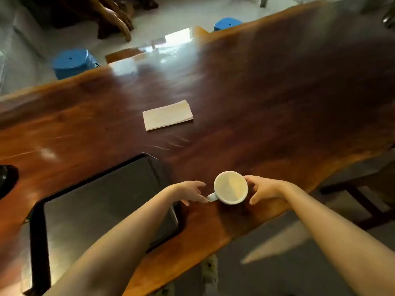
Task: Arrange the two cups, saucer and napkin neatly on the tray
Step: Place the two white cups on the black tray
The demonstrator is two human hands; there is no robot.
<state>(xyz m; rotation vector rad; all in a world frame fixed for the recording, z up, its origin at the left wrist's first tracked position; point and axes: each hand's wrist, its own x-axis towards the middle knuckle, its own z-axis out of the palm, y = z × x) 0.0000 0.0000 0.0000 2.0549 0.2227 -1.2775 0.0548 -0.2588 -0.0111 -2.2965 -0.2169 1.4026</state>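
A white cup [230, 187] stands upright and empty on the wooden table [267, 107], near its front edge, with its handle pointing left. My right hand [261, 189] curls around the cup's right side, thumb and fingers on its wall. My left hand [190, 192] is spread just left of the cup, a fingertip touching the handle. The black tray [38, 238] lies to the left of the cup, under my left forearm, with nothing visible on it. A folded white napkin [167, 114] lies flat on the table farther back. Only this one cup is in view, and no saucer.
A dark rounded object [6, 178] sits at the table's left edge. Two blue stools [73, 63] [226, 23] stand beyond the far edge. A dark wooden chair [359, 189] is by the right front corner. The front table edge runs just below the cup.
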